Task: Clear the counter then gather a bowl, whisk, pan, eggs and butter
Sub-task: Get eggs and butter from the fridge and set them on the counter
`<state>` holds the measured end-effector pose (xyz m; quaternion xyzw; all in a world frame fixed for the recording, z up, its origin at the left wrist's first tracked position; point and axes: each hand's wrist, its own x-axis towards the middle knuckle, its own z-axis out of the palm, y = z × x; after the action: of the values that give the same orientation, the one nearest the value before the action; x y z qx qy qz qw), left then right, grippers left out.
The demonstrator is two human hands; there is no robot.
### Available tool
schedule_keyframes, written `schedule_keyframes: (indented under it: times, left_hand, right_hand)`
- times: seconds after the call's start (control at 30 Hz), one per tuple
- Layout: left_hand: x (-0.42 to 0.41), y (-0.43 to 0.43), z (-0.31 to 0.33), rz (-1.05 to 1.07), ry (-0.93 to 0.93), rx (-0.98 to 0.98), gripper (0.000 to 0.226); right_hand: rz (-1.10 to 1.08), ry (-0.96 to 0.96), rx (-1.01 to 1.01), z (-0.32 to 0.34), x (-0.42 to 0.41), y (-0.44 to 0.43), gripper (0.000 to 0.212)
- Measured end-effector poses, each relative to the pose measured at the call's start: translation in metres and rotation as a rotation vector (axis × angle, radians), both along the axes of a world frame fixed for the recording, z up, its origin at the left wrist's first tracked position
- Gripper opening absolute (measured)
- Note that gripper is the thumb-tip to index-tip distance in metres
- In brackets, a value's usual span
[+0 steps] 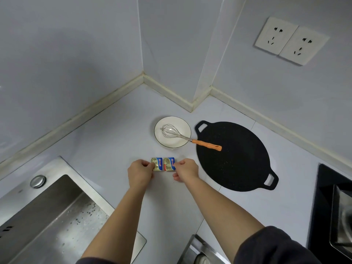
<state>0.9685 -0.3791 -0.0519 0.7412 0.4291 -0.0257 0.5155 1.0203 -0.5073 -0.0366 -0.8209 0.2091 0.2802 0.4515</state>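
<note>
sink [57, 216] cut off at lower left, hob [335, 212] cut off right — butter packets' [163, 164] print unreadable

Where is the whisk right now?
The whisk lies in the white bowl near the counter's back corner, its orange handle sticking out to the right over the edge of the black pan.

**Two butter packets held side by side on the desk**

The left hand [140, 173] pinches the left butter packet [156, 164]; the right hand [186, 171] touches the right butter packet [169, 164]. Both packets lie just beside each other on the pale desk [106, 141]. Behind them a white bowl [172, 132] holds a whisk [190, 139], its orange handle reaching over the black pan [236, 159]. A steel sink [49, 216] sits at left.
</note>
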Motion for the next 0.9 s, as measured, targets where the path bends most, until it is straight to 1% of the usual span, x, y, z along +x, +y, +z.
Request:
schedule_keyframes:
  times: [0.1, 0.23, 0.3, 0.43, 0.53, 0.63, 0.77, 0.9]
  left_hand:
    - [-0.005, 0.0, -0.002, 0.015, -0.008, 0.009, 0.014]
    - [-0.021, -0.009, 0.001, 0.041, -0.034, 0.038, 0.04]
    - [-0.031, -0.019, 0.004, 0.046, -0.047, 0.021, 0.045]
    - [-0.046, -0.044, 0.017, 0.019, -0.088, 0.013, 0.036]
    - [-0.054, -0.068, 0.029, -0.049, -0.166, 0.007, 0.027]
    - [-0.062, -0.098, 0.047, -0.122, -0.24, -0.041, 0.017]
    - [-0.078, -0.156, 0.076, -0.26, -0.341, -0.054, 0.01]
    - [-0.1, -0.233, 0.102, -0.444, -0.39, -0.065, 0.007]
  right_hand:
    - [0.011, -0.004, -0.013, 0.006, -0.004, -0.005, 0.01]
    - [-0.004, 0.02, 0.025, 0.014, -0.015, -0.02, 0.02]
    - [-0.019, 0.027, 0.073, 0.019, -0.023, -0.029, 0.019]
    - [-0.071, 0.008, 0.182, 0.039, -0.038, -0.052, 0.014]
    - [-0.106, -0.036, 0.239, 0.059, -0.05, -0.081, 0.014]
    - [-0.16, -0.096, 0.301, 0.079, -0.066, -0.119, 0.015]
    - [-0.262, -0.216, 0.316, 0.101, -0.101, -0.187, 0.012]
    - [-0.396, -0.313, 0.338, 0.116, -0.151, -0.268, 0.013]
